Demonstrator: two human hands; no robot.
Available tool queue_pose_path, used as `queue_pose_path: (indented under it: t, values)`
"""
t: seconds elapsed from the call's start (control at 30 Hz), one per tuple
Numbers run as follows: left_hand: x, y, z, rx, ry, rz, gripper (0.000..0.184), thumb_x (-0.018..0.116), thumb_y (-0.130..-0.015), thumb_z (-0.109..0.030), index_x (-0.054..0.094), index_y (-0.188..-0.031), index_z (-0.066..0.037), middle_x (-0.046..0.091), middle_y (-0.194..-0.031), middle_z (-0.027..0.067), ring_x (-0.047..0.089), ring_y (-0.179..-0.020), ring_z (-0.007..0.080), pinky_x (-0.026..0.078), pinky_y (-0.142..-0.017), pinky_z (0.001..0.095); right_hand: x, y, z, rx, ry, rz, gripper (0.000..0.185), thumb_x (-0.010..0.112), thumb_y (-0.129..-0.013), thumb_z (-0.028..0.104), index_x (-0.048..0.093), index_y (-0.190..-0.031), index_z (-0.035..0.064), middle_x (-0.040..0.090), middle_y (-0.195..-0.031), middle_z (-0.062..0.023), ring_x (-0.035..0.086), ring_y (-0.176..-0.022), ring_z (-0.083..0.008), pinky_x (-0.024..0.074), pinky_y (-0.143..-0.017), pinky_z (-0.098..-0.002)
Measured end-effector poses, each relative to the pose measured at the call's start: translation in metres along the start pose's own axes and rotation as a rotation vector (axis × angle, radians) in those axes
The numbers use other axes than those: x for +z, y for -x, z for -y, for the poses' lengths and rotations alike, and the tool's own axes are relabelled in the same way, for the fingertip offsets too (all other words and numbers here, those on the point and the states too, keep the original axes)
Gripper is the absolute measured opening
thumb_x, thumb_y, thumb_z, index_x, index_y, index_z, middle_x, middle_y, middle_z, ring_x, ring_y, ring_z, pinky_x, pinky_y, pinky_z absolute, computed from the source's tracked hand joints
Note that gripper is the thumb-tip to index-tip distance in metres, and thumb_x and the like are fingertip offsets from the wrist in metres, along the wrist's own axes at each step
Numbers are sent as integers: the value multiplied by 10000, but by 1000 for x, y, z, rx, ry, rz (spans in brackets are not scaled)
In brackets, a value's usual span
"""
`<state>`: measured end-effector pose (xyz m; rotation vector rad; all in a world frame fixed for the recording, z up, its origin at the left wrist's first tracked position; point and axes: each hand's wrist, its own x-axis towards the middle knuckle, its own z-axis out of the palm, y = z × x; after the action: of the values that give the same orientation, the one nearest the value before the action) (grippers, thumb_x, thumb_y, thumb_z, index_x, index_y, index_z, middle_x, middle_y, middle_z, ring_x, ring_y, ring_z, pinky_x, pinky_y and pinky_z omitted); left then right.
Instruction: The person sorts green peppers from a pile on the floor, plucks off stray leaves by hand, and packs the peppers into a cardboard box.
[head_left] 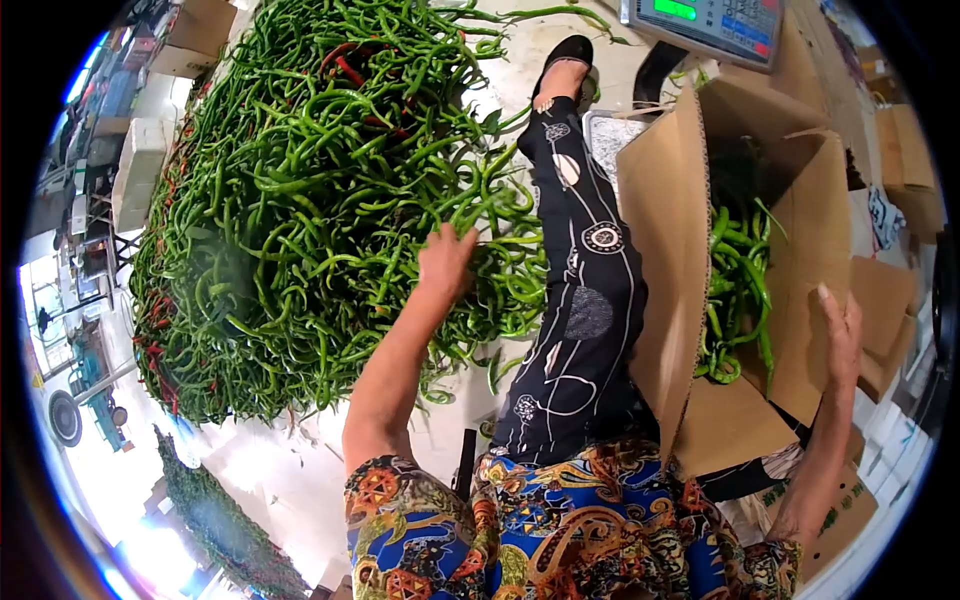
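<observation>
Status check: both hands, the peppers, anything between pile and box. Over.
Left hand at the pepper pile, grip unclear. Right hand at the cardboard box. Green peppers inside it. Leg stretched between pile and box.

The left hand (pixel 447 260) reaches forward, fingers bent; the right hand (pixel 843 335) is out wide, fingers pointing forward.

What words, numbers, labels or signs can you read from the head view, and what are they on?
No text can be quoted with certainty.
Scale, green display: lit, digits too blurred to read.
Scale, panel beside the display: small printed characters, too small to read.
Carton at lower right: green marks, unreadable.
Open carton by the right hand: no lettering visible.
</observation>
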<state>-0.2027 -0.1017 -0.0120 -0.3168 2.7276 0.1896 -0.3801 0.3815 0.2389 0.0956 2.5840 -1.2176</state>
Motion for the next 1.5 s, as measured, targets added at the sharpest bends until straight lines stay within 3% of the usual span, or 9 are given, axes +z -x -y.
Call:
queue_pose_path:
  t: [0.13, 0.3, 0.67, 0.8, 0.9, 1.1, 1.3, 1.37, 1.5]
  values:
    - [-13, 0, 34, -109, 459, -87, 583, 849, -588, -312, 662, -1128, -195, 631, -978, 171, 630, -887, 380, 514, -782, 458, -1, 1, -2, 33, 7, -27, 347, 590, -955, 262, 590, -1170, -9, 613, -1039, -23, 538, -936, -106, 421, -869, -249]
    - [-104, 61, 45, -323, 1260, -125, 307, 741, -781, -117, 651, -1074, -91, 602, -844, 3, 594, -791, 128, 491, -705, 261, 0, 0, 1, 8, -49, 50, 332, 586, -956, 260, 597, -1146, -13, 618, -1016, -24, 543, -918, -106, 422, -864, -247]
    - [-158, 121, 74, -29, 2274, -365, 335, 674, -887, -226, 551, -1179, -114, 599, -1001, 100, 542, -875, 197, 449, -563, 222, 10, 7, 12, -549, 461, -424, 257, 573, -924, 68, 597, -1176, 21, 609, -1217, -89, 572, -1083, -192, 453, -889, -310]
    - [-170, 128, 63, -15, 2378, -506, 380, 594, -928, -288, 523, -1240, -85, 581, -1053, 152, 529, -867, 206, 514, -613, 260, 20, 39, 48, -679, 476, -348, 191, 570, -908, 22, 630, -1089, 27, 629, -1181, -96, 597, -1054, -202, 475, -850, -307]
    - [-182, 128, 55, 500, 2512, -246, 375, 542, -948, -294, 533, -1254, -77, 587, -1095, 192, 538, -877, 253, 535, -601, 287, 44, 64, 83, -685, 310, -113, 135, 577, -896, 16, 651, -1009, 18, 656, -1112, -94, 624, -981, -196, 497, -799, -302]
    - [-213, 132, 12, 511, 2744, -142, 334, 547, -926, -226, 580, -1219, -70, 494, -977, 117, 461, -821, 194, 367, -426, 165, 89, 90, 111, -641, -115, 334, 133, 634, -840, 26, 671, -968, 16, 672, -980, -107, 652, -855, -173, 525, -730, -282]
    - [-230, 133, -41, 162, 2753, -280, 402, 447, -977, -334, 519, -1289, -90, 594, -1048, 201, 539, -777, 220, 425, -475, 247, 132, 104, 158, -718, -320, 597, 629, 820, -756, 221, 517, -1282, 55, 608, -1129, -123, 613, -1007, -214, 529, -752, -345]
    - [-222, 128, -50, 346, 2774, -119, 424, 391, -997, -333, 509, -1298, -59, 591, -1122, 260, 598, -831, 254, 451, -457, 245, 153, 112, 175, -791, -330, 604, 759, 851, -721, 293, 466, -1332, 57, 596, -1159, -152, 621, -1003, -243, 532, -773, -375]
    - [-224, 132, -76, 191, 2800, -62, 455, 398, -998, -312, 482, -1329, -11, 573, -1167, 215, 593, -871, 246, 438, -465, 201, 187, 105, 180, -934, -408, 509, 311, 732, -843, 192, 605, -1076, 28, 626, -1003, -126, 643, -844, -217, 555, -708, -366]
